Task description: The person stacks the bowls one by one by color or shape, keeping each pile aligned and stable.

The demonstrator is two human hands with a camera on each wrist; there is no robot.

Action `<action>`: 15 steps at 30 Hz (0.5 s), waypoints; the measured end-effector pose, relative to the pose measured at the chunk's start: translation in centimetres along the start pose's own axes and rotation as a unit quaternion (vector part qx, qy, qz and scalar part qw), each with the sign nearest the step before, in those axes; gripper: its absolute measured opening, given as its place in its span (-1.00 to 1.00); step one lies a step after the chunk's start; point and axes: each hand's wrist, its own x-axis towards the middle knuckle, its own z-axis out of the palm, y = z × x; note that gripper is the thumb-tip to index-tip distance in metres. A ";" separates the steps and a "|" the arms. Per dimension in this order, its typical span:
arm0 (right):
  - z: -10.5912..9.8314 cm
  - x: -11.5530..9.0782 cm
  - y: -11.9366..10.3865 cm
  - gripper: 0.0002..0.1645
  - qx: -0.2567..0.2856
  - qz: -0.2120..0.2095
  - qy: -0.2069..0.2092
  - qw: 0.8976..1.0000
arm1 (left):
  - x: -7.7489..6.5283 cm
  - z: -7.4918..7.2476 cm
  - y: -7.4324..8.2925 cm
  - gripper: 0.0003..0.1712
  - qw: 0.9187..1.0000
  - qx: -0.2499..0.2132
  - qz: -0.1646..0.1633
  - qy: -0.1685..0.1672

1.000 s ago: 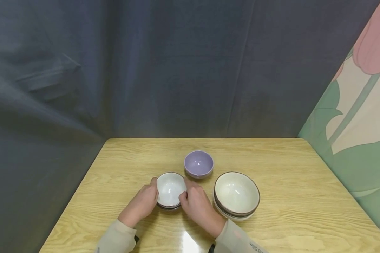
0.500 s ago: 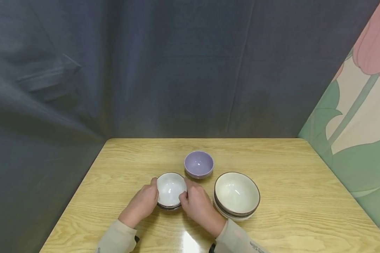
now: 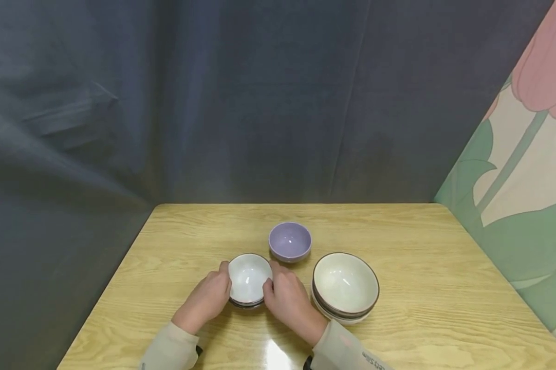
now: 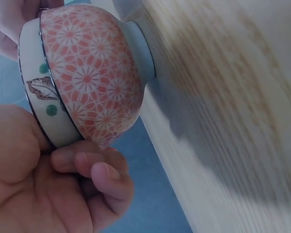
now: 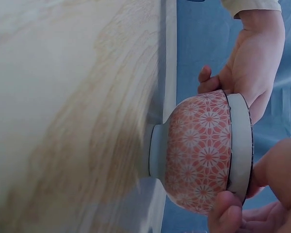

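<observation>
While the head camera looks down on the counter [image 3: 426, 288], the left hand [image 3: 207, 294] and the right hand [image 3: 291, 299] grip a small white bowl [image 3: 249, 277] from opposite sides, thumbs near its rim and fingers bent round the outside. The bowl is upright, near the front of the counter and left of the other crockery. Just behind it, slightly to the right, stands a purple bowl [image 3: 289, 241]. To the right of the right hand is a larger cream bowl [image 3: 345, 282] with a brown rim, stacked on other crockery. A dark curtain [image 3: 269, 103] hangs behind, and a flowered panel [image 3: 527, 195] rises at the right.

In the left wrist view, the white bowl sits inside a red flowered bowl [image 4: 89, 73], its pale wall, with a leaf and green dots, showing above the lower bowl's edge. The left hand's fingers [image 4: 111, 179] are curled against the side of the pair; the right hand is at the far side.

In the right wrist view, the right hand pinches the near side with bent fingers [image 5: 226, 213], and the left hand holds the opposite side. The red flowered bowl's foot [image 5: 157, 151] seems to rest on the counter, though the dim shadow there makes contact hard to confirm.
</observation>
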 end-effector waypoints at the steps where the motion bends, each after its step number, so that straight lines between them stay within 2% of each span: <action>1: 0.0 0.0 0.0 -0.49 0.001 -0.001 0.001 1.000 | 0.1 0.0 0.0 -0.64 1.000 -0.001 0.001 -0.001; 8: 0.1 0.1 0.2 -0.46 0.001 -0.002 0.013 1.000 | 0.4 -0.2 0.0 -0.70 1.000 0.000 0.007 -0.001; 15: 0.2 -0.1 0.1 -0.46 -0.017 -0.003 0.003 1.000 | 0.0 0.0 0.1 -0.63 1.000 -0.001 -0.006 -0.008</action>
